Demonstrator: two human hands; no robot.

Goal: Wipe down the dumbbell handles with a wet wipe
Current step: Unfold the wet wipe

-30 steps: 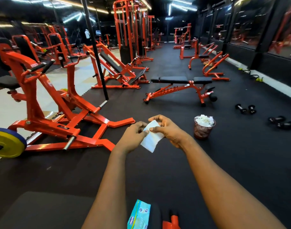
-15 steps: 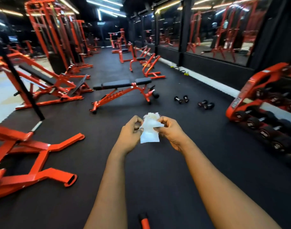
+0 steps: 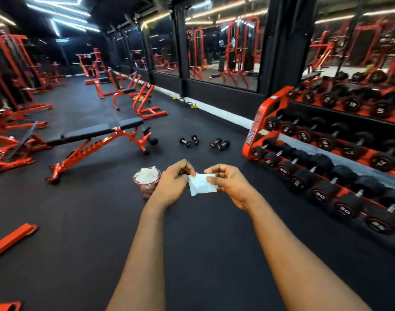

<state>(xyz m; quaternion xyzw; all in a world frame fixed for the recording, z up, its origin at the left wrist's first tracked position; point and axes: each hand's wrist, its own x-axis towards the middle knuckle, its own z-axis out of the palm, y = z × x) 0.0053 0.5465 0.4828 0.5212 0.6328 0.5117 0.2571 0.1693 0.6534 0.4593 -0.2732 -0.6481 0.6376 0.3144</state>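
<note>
A folded white wet wipe (image 3: 201, 184) is held out in front of me at chest height. My left hand (image 3: 174, 184) pinches its left edge and my right hand (image 3: 229, 184) pinches its right edge. To my right a red dumbbell rack (image 3: 257, 122) carries rows of black dumbbells (image 3: 320, 193) with steel handles. Two small pairs of loose dumbbells (image 3: 188, 141) lie on the black floor beyond my hands, the second pair (image 3: 220, 144) a little to the right.
A small bin (image 3: 147, 188) full of crumpled used wipes stands on the floor just left of my left hand. A red adjustable bench (image 3: 97, 140) sits further back on the left. More red machines line the left side and mirrored walls the right.
My view has swung to the right, bringing the dumbbell rack into full sight. Both hands keep hold of the wipe, which is now folded smaller between them.
</note>
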